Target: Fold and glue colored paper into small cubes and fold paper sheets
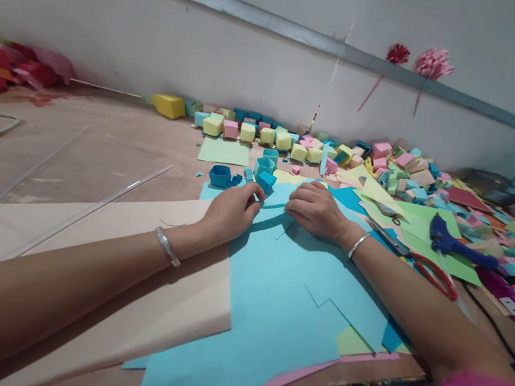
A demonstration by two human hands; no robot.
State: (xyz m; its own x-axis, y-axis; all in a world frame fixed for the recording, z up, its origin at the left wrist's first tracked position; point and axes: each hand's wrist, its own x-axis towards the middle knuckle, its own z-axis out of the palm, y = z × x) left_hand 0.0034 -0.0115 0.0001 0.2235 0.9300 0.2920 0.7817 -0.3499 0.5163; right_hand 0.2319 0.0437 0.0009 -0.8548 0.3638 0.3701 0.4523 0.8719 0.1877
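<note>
My left hand (232,210) and my right hand (315,209) rest on a stack of light blue paper sheets (290,295) on the table. Both pinch a narrow light blue paper strip (274,204) between them, fingers closed on it, one hand at each end. Each wrist wears a silver bangle. Just beyond the hands lie small folded blue paper boxes (265,171) and a darker blue one (220,176).
Red-handled scissors (425,266) and a blue glue gun (455,245) lie to the right on green paper. Several pastel paper cubes (266,135) line the wall. A cream sheet (97,259) and clear rods (95,207) lie left. Paper flowers (432,63) hang on the wall.
</note>
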